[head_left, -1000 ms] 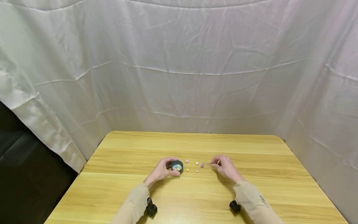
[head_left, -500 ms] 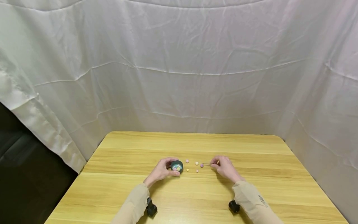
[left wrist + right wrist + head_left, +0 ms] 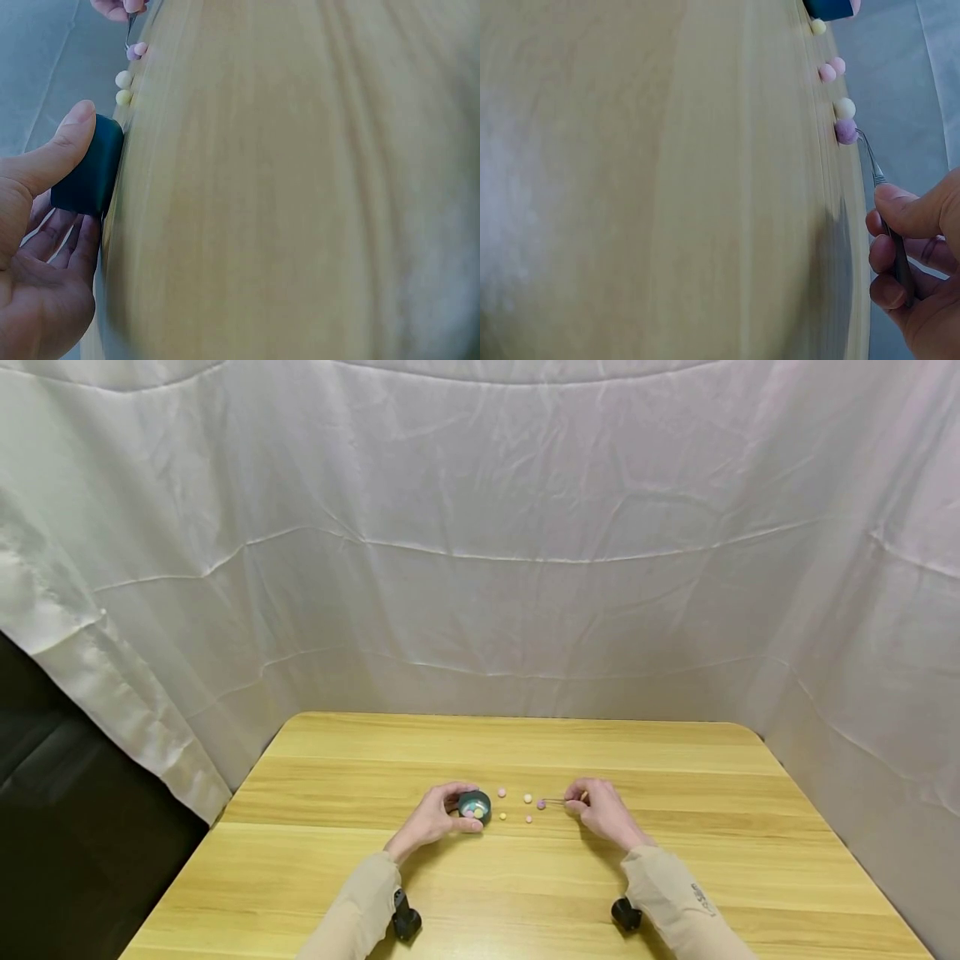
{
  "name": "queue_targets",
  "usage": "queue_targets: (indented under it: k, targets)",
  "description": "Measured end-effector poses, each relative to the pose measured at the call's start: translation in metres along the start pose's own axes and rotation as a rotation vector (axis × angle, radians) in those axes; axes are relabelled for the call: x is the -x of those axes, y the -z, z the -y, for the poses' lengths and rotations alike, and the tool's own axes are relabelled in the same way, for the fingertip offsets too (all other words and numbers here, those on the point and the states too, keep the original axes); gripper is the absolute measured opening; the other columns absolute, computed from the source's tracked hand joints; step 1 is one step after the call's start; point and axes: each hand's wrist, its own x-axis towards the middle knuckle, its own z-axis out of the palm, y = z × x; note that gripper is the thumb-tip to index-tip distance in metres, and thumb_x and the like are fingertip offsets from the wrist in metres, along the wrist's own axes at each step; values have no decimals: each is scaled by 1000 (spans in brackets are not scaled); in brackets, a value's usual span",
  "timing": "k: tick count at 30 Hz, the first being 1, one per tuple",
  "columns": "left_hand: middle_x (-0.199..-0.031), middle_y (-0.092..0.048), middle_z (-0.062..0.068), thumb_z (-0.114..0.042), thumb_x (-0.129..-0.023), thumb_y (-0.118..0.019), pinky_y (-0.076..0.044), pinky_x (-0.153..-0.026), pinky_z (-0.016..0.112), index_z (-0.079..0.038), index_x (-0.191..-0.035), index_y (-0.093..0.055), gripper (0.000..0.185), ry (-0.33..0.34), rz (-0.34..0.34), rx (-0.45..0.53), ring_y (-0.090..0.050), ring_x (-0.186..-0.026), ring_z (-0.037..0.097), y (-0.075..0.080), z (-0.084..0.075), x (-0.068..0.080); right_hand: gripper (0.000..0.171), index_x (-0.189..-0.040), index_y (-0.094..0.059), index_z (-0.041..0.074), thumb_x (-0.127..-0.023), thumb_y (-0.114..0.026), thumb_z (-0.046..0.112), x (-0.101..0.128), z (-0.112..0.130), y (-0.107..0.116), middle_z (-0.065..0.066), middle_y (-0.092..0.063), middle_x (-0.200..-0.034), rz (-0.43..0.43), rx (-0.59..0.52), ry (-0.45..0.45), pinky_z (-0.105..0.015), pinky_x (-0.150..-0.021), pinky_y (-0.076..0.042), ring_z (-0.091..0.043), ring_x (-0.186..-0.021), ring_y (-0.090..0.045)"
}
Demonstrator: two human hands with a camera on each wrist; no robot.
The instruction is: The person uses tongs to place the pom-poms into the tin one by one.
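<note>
My left hand (image 3: 435,814) grips a small dark teal round dish (image 3: 94,161), thumb on one side and fingers on the other. Pink and yellow balls (image 3: 478,813) lie inside it. In my right hand (image 3: 606,810), thumb and fingers pinch thin metal tweezers (image 3: 876,166) with a bent tip. That tip is right at a purple ball (image 3: 846,131) on the table. Beside the purple one sits a white ball (image 3: 844,108). Between it and the dish lie two pink balls, one farther back (image 3: 502,792) and one nearer (image 3: 528,819), and a yellow ball (image 3: 503,817).
The wooden table (image 3: 480,893) has rounded far corners. Pale curtains (image 3: 480,610) hang behind it and at its sides, with a black surface (image 3: 67,793) at the left. A black wrist camera (image 3: 407,917) is on the left sleeve and another (image 3: 626,914) on the right.
My right hand and sleeve have shifted very slightly left, the tweezers' tip staying at the purple ball. My left hand and the dish have kept their place.
</note>
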Motion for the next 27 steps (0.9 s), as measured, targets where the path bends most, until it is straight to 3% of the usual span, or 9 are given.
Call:
queue_targets:
  k: [27]
  targets:
    - [-130,-61,30,-7,-85,-81,-52,-104,53,8,-135,-55,59,5,-11,4,-62,-119,44,-1,1,-1,9,-86,-70,8,-92,-69,2,0,7,2,-2,-66,-79,-3,-9,-26,-21,-58,-39,-11,-67,-50]
